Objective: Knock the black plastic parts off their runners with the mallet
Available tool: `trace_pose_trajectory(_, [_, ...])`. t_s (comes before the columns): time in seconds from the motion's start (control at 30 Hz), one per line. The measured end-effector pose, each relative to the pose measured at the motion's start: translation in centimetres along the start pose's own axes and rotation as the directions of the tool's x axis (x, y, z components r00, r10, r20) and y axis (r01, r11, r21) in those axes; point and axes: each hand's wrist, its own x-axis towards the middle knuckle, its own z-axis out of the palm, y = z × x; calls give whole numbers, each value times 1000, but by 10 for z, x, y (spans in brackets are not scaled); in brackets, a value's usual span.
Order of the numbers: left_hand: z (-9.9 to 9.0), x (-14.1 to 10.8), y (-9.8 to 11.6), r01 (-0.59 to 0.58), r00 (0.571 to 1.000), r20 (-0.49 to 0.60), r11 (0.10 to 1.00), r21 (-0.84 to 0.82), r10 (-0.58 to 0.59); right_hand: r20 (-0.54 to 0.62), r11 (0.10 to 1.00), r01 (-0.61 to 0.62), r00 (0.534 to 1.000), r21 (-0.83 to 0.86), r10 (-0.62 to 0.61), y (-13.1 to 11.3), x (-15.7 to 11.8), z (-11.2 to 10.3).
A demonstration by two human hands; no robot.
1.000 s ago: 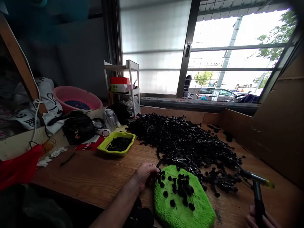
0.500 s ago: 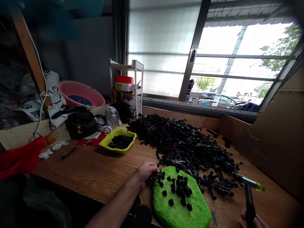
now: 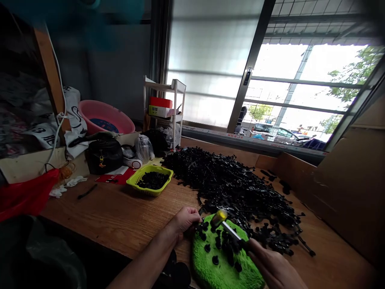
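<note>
My left hand [image 3: 189,220] is pinched on a small black plastic part [image 3: 202,220] at the upper left edge of a fuzzy green pad [image 3: 207,273]. Its fingers hide most of that part. My right hand [image 3: 270,257] grips a hammer [image 3: 231,230] with a yellow striking face, tilted over the pad close to my left hand. Several small black knobs [image 3: 215,260] lie scattered on the pad. Behind it spreads a big heap of black plastic parts [image 3: 222,176], and a smaller cluster [image 3: 276,239] lies right of the pad.
A yellow-green basket [image 3: 132,184] of black pieces stands on the wooden table [image 3: 120,216]. Farther back are a black bag [image 3: 104,156], a white shelf [image 3: 177,86] and a pink basin [image 3: 124,120]. Cardboard [image 3: 345,180] walls the right side, below a window.
My right hand has swung the hammer from the far right onto the area over the green pad. My left hand stays at the pad's edge. The view has shifted slightly.
</note>
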Motion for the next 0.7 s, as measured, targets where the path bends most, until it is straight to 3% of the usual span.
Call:
trace_pose_trajectory(0.07, [0, 1, -1, 4, 1000, 0, 1000, 0, -4, -3, 994, 72, 997, -82, -72, -6, 9, 5])
trace_pose_trajectory(0.17, [-1, 4, -3, 10, 1000, -5, 1000, 7, -10, -44, 988, 65, 996, -138, -71, -8, 14, 14])
trace_pose_trajectory(0.27, [-3, 6, -5, 4, 1000, -27, 1000, 23, -3, 33, 970, 67, 998, -233, -61, -7, 14, 18])
trace_pose_trajectory(0.43, [-2, 6, -5, 5, 999, -36, 999, 40, -4, -37, 982, 12, 999, -189, -19, -5, 12, 21])
trace_pose_trajectory(0.6, [-1, 7, -5, -7, 998, -57, 999, 47, 9, -19, 965, 4, 1000, -260, -9, 2, 9, 28])
trace_pose_trajectory(0.7, [-2, 6, -6, -2, 999, -51, 1000, 29, 4, -82, 978, -18, 997, -209, 0, 2, 6, 23])
